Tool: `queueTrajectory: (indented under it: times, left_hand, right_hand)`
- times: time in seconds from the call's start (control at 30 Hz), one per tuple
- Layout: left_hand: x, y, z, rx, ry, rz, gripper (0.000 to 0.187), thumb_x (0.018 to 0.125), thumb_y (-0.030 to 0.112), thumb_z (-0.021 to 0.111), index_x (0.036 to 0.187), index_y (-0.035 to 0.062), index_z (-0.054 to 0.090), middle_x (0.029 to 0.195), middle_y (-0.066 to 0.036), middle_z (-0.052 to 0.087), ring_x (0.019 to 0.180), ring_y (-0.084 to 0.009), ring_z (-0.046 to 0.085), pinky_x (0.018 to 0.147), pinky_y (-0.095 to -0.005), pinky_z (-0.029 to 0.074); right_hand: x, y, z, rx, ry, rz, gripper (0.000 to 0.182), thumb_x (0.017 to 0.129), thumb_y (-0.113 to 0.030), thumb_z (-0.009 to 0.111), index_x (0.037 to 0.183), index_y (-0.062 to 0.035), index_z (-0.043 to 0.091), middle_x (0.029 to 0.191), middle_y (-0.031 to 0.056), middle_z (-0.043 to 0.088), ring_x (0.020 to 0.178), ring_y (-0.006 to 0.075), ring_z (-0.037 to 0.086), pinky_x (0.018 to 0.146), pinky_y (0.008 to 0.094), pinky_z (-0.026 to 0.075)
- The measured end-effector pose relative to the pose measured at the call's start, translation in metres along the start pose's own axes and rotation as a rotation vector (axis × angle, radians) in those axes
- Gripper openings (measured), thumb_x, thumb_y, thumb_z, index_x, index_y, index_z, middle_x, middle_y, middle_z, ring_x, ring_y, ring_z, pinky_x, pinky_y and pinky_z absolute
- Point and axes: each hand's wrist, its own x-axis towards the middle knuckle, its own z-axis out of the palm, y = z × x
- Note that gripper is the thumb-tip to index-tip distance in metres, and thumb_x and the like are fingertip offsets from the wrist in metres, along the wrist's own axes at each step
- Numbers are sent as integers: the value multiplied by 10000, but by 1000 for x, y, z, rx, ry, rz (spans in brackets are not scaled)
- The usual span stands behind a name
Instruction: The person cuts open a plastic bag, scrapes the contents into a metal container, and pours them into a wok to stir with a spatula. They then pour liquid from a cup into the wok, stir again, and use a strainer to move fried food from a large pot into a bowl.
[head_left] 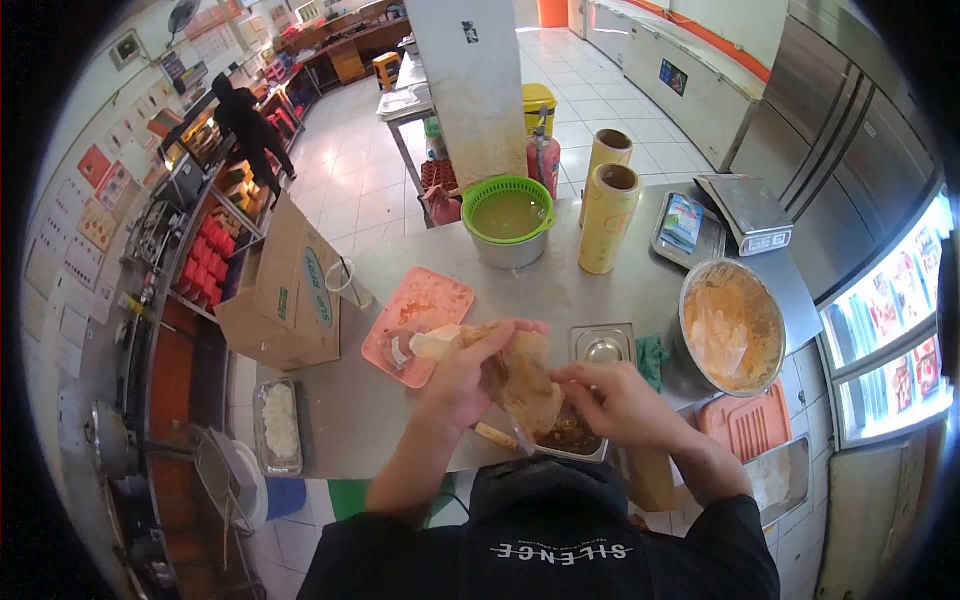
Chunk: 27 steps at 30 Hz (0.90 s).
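My left hand (466, 378) is wrapped round a clear plastic bag (530, 385) smeared with something orange-brown; a whitish end of it sticks out to the left. With bent fingers, my right hand (612, 402) pinches the bag's lower right edge. Just below the bag is a steel pan (602, 456) holding dark brown food, partly hidden by the bag and my right hand. A pink tray (425, 292) with orange smears lies left of my left hand. Beyond my right hand stands a small steel container (603, 346). A light-coloured handle (495, 435) lies by the pan.
On the steel table are a large orange-stained bowl (735, 345), a green colander (508, 190) in a pot, film rolls (607, 225), a scale (752, 215), a cardboard box (285, 300) and a tray of white food (279, 430). A person (245, 120) stands far left.
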Motion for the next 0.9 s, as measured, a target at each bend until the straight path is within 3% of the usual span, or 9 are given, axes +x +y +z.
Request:
queueTrajectory:
  times: [0.17,0.3,0.4,0.47,0.53,0.6,0.73,0.83,0.9]
  left_hand:
    - [9,10,5,59,43,-85,347,1003,286,481,1126,-20,589,1201,-185,615,1066,-237,625,949,-369,501]
    - [18,29,-8,12,-31,20,361,1002,295,484,1172,-20,530,1245,-203,581,1084,-319,612,925,-447,520]
    - [14,40,-5,-24,-121,86,367,1008,330,457,1214,29,499,1273,-220,550,1119,-377,585,923,-509,515]
    - [17,39,-15,-148,-282,32,360,1016,382,423,1232,113,525,1333,-227,513,1178,-382,552,971,-511,484]
    - [19,31,-26,-114,-231,-34,366,1016,392,416,1237,114,504,1338,-260,493,1178,-411,544,970,-540,475]
    - [23,28,-24,-104,-223,-81,366,1016,397,411,1227,108,492,1337,-283,481,1176,-436,538,966,-564,470]
    - [27,24,-20,-123,-128,-92,355,1019,392,404,1191,91,483,1321,-290,485,1169,-457,533,960,-584,467]
    - [32,22,-28,-165,-76,-107,347,1019,390,403,1180,92,477,1303,-286,496,1168,-458,534,963,-586,465]
    - [36,18,-34,-208,-97,-136,345,1019,390,406,1176,93,481,1302,-287,497,1172,-459,531,968,-587,460]
  right_hand:
    - [15,27,12,57,-153,-190,185,870,-46,563,1033,-10,642,835,214,645,765,373,649,673,404,508]
    - [16,32,0,-64,-384,-224,142,871,-60,554,979,-17,637,819,194,638,748,371,638,666,433,503]
    - [12,39,-8,-82,-399,-292,186,874,-65,547,1028,-37,649,840,189,640,756,370,635,669,432,504]
    - [14,27,-23,-90,-192,-304,242,857,-27,564,1082,-32,653,825,169,640,745,350,638,646,407,501]
    - [20,21,-33,-153,-11,-340,299,850,-2,565,1137,-36,643,782,147,619,721,329,628,617,393,498]
    - [29,18,-35,-172,7,-328,311,854,-36,559,1156,-31,628,828,166,631,749,354,633,653,418,506]
    - [22,30,-22,-369,-202,-306,324,855,-51,555,1173,-21,612,872,179,637,770,367,638,662,426,512]
    - [16,52,-9,-307,-227,-331,355,838,-6,570,1187,-48,620,738,160,578,677,346,600,599,413,478]
    - [14,58,-12,-127,-257,-313,352,841,-9,570,1188,-43,619,758,167,588,678,345,606,597,415,479]
